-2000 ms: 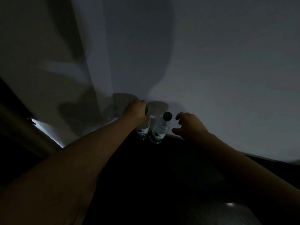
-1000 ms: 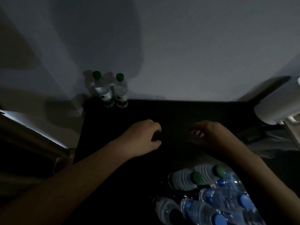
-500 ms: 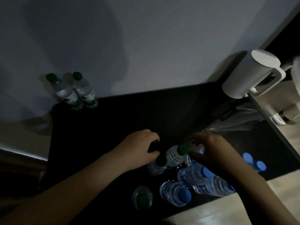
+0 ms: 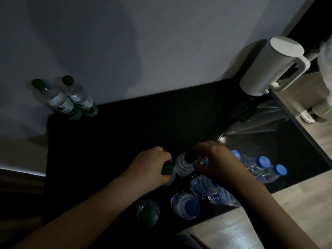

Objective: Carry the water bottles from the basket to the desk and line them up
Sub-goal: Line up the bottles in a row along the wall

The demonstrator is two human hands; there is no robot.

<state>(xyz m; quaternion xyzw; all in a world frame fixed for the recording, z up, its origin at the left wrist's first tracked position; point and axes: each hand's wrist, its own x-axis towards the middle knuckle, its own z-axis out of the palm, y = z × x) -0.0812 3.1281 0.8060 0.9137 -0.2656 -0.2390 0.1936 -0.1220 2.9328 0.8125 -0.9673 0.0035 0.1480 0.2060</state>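
The left hand gripped the left bottle; the right hand pinched the right bottle at its neck. Both stood upright, caps up.

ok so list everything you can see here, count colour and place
green-capped clear plastic water bottles: five, two upright at the desk's far left corner by the wall, three near the hands
blue-capped clear plastic water bottles: at least five, clustered near right
white plastic kettle: one, far right corner
clear plastic wrap: one, crumpled, below the kettle
black desk: one
left hand: grips one green-capped bottle
right hand: fingers round the next green-capped bottle
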